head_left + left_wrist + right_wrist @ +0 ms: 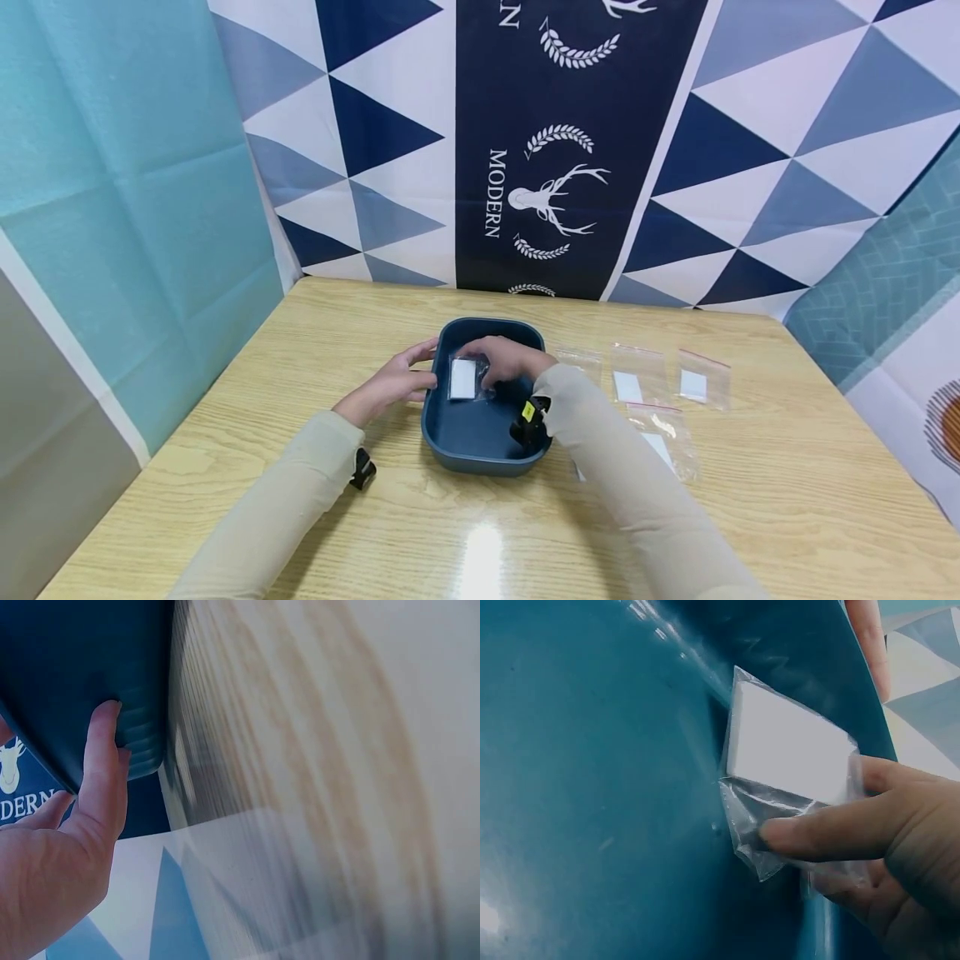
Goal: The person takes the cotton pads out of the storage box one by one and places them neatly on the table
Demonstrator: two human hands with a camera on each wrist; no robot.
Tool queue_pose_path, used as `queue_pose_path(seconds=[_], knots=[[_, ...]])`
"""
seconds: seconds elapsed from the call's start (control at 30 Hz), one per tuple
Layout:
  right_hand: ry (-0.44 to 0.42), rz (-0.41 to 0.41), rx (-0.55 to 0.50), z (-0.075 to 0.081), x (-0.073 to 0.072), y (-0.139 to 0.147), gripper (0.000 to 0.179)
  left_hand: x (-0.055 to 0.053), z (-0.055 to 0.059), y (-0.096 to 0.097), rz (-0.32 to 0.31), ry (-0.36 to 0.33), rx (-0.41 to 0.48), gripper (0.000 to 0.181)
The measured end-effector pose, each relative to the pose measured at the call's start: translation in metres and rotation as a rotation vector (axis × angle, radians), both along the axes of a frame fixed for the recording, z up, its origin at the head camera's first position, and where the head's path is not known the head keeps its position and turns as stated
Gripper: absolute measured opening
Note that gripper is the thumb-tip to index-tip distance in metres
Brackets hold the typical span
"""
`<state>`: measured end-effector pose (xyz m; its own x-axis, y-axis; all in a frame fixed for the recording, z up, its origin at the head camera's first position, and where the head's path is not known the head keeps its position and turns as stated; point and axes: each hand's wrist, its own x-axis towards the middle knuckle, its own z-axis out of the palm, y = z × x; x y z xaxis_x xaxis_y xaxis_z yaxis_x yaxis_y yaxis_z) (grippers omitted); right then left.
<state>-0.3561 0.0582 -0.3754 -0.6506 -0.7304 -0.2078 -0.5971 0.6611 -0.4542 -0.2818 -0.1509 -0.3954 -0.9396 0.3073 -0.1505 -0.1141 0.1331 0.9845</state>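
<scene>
A dark blue rectangular bin [480, 467] stands on the table between both hands. Inside it, my right hand [508, 360] pinches a small clear plastic bag [462, 380] with a white block or card in it. The right wrist view shows the thumb [795, 834] across the bag's loose plastic, the white piece [791, 746] beyond it. My left hand [393, 385] is at the bin's outer left side. In the left wrist view its extended fingers [101, 757] touch the bin's wall [67, 675].
On the wooden table [787, 467], right of the bin, lie several clear zip bags with white pieces, such as one bag [628, 385], another bag [693, 385] and a nearer bag [656, 446] partly behind the right sleeve. A patterned cloth [390, 150] hangs behind the table.
</scene>
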Motion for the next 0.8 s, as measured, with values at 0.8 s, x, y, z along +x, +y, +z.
queue_pose_path(seconds=[0.8], knots=[[-0.072, -0.129, -0.252, 0.028, 0.002, 0.017, 0.049, 0.02, 0.027, 0.004, -0.037, -0.007, -0.018, 0.074]])
